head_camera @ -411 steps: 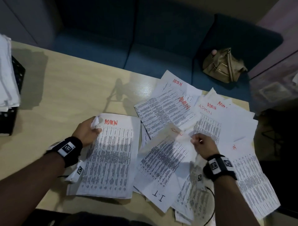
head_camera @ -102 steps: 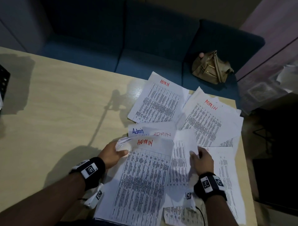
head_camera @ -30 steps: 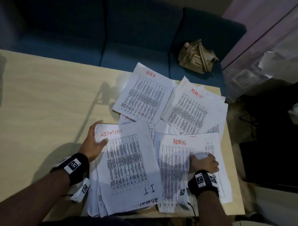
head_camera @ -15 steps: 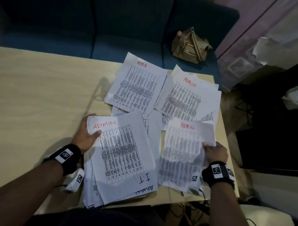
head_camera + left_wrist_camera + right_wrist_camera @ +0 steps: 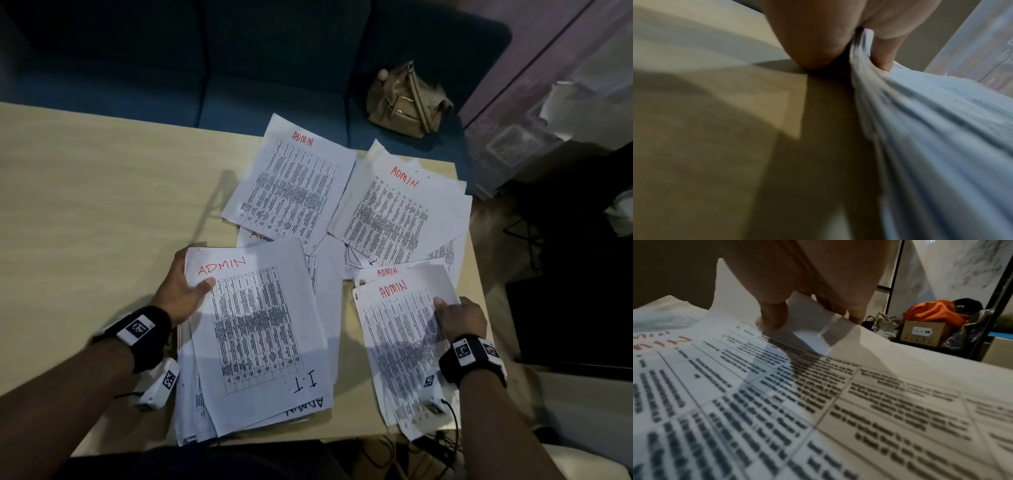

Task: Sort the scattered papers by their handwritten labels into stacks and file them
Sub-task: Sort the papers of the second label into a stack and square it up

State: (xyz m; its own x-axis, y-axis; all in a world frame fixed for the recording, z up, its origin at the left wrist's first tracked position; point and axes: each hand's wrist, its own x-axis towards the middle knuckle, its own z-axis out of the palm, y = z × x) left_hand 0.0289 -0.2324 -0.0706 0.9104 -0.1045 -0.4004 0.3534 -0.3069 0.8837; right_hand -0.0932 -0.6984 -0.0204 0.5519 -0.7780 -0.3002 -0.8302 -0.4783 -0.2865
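Pinching thin printed stack [image 5: 253,329]: left hand [image 5: 181,294] | right hand [image 5: 460,317] pinching flimsy ADMIN sheet [image 5: 404,342] | matte wood table [image 5: 85,205]

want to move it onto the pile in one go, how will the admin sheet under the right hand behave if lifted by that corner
Probably floppy: the ADMIN sheet is thin paper and already bows where the right hand pinches its edge. It looks light, so it should lift easily but may flutter. It overhangs the table edge, so sliding it could drag the sheets beneath along.
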